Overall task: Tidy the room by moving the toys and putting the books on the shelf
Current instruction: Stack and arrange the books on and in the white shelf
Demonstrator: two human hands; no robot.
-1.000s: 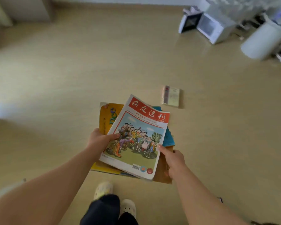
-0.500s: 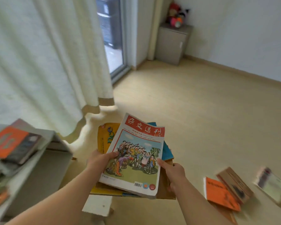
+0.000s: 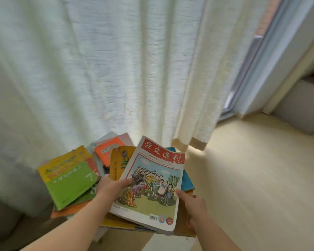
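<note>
A pale woven curtain point(image 3: 116, 69) hangs across most of the view, its tan hem just above the light wooden floor point(image 3: 261, 178). Right of it stands what seems a sliding glass door point(image 3: 257, 69). A grey cabinet point(image 3: 301, 109) sits at the floor's far right edge.

Held book stack point(image 3: 149, 185): red-titled cartoon cover on top, tilted; blurred green and orange books point(image 3: 71, 180) lie left.
</note>
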